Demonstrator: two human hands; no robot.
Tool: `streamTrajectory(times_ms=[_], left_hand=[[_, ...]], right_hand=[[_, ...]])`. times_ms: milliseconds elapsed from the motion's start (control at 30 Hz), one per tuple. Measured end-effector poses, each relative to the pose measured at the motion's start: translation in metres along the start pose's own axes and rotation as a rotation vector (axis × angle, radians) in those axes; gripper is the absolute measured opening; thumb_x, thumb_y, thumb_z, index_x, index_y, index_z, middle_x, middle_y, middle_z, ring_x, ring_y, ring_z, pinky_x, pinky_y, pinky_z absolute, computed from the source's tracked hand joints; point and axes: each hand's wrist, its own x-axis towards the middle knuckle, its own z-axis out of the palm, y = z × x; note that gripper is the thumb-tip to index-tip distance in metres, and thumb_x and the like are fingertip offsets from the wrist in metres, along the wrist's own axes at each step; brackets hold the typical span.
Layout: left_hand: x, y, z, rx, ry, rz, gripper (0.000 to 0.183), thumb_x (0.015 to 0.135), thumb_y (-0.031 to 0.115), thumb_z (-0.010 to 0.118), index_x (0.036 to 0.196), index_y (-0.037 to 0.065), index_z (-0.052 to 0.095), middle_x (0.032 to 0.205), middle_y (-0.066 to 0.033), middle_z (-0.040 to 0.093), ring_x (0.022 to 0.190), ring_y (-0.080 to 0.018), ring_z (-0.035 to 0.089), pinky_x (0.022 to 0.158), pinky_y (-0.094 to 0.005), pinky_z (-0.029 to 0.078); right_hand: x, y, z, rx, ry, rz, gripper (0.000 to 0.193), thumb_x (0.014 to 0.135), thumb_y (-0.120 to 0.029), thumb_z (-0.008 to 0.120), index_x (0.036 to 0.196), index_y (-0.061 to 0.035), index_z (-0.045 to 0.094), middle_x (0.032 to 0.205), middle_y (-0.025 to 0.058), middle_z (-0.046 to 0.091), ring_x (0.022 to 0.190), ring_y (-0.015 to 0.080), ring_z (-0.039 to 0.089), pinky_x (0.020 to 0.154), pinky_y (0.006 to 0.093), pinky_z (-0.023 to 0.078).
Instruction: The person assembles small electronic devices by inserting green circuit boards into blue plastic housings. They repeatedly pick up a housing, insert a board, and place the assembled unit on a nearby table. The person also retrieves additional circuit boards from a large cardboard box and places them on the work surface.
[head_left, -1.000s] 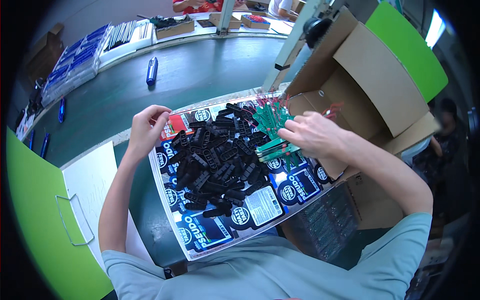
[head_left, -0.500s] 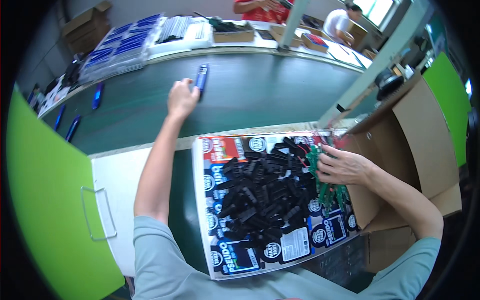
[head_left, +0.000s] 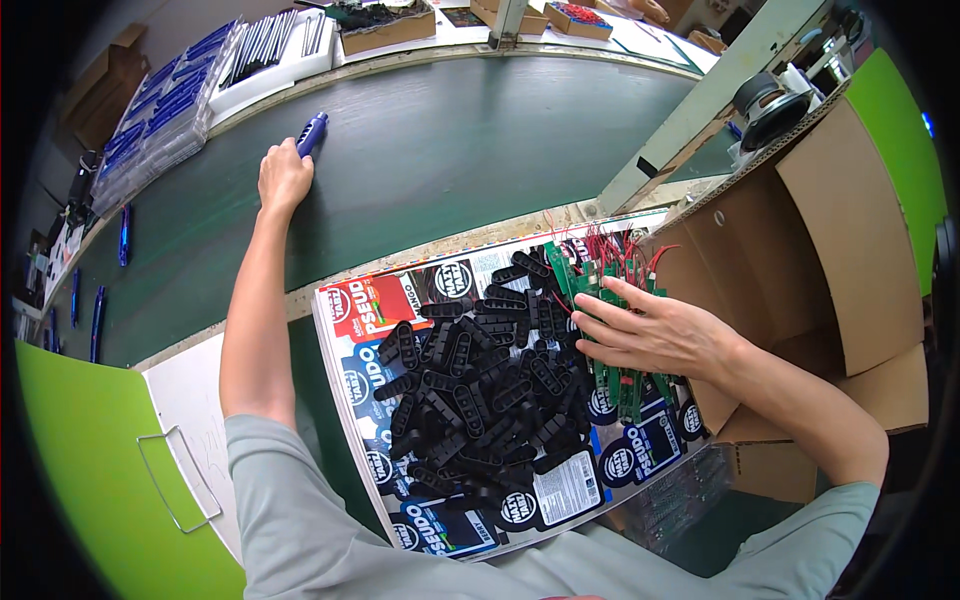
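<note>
left hand (head_left: 283, 178) stretched far out on the green belt (head_left: 480, 130), fingers closing on the blue pen-shaped tool (head_left: 311, 133), bare belt all around, right hand (head_left: 655, 335) flat, fingers spread, on green circuit boards (head_left: 600, 285) at the printed tray's (head_left: 345, 350) right edge beside the cardboard box (head_left: 840, 230), black plastic links (head_left: 480, 400) heaped mid-tray, hand-to-tool contact unchanged from half a second ago

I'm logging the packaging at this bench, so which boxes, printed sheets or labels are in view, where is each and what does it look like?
Printed sheet: under the black parts, glossy, red, blue and black panels with round badges.
White label: near edge of that sheet, small rectangle.
Cardboard box: right side, brown, flaps open.
Clear trays: far left, rows of blue pens.
</note>
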Motion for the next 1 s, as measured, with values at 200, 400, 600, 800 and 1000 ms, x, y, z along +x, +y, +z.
streamTrajectory(times_ms=[200,400,600,800,1000], left_hand=[[-0.040,-0.006,-0.029,-0.870,-0.208,-0.059,0.044,0.100,0.018,0.060,0.136,-0.005,0.054,0.105,-0.0106,0.069,0.086,-0.0132,0.065,0.078,-0.0304,0.055],[-0.137,0.029,-0.095,-1.445,-0.467,-0.123,0.044,0.104,0.020,0.052,0.142,-0.003,0.047,0.117,-0.0136,0.067,0.093,-0.0140,0.066,0.083,-0.0286,0.057],[-0.207,0.061,-0.121,-1.581,-0.599,-0.178,0.040,0.103,0.016,0.044,0.138,-0.002,0.049,0.115,-0.0147,0.067,0.088,-0.0134,0.066,0.076,-0.0264,0.057],[-0.243,0.082,-0.130,-1.602,-0.596,-0.130,0.036,0.100,0.013,0.059,0.132,-0.002,0.055,0.103,-0.0081,0.067,0.083,-0.0114,0.067,0.071,-0.0249,0.057],[-0.262,0.098,-0.130,-1.582,-0.505,-0.140,0.027,0.100,0.010,0.059,0.125,0.000,0.058,0.105,-0.0090,0.069,0.084,-0.0116,0.067,0.073,-0.0247,0.055]], right_hand=[[-0.003,-0.003,-0.012,0.017,0.003,0.044,0.052,0.099,-0.029,0.049,0.150,-0.0235,0.041,0.155,0.0012,0.040,0.149,0.0254,0.030,0.126,0.0498,0.021],[0.020,0.001,-0.017,0.142,0.422,0.247,0.017,0.084,-0.014,0.064,0.099,-0.0048,0.067,0.096,0.0071,0.065,0.101,0.0245,0.062,0.091,0.0401,0.048],[0.107,0.000,-0.006,0.693,0.520,0.543,0.007,0.083,-0.006,0.062,0.089,-0.0016,0.063,0.093,0.0147,0.063,0.096,0.0336,0.063,0.084,0.0436,0.051],[0.128,-0.002,-0.006,0.931,0.409,0.550,0.014,0.085,-0.002,0.058,0.096,0.0005,0.067,0.102,0.0191,0.063,0.102,0.0389,0.063,0.089,0.0482,0.052],[0.120,-0.015,0.002,0.902,0.473,0.526,0.034,0.081,0.004,0.061,0.114,-0.0011,0.059,0.111,0.0208,0.057,0.107,0.0395,0.060,0.092,0.0467,0.051]])
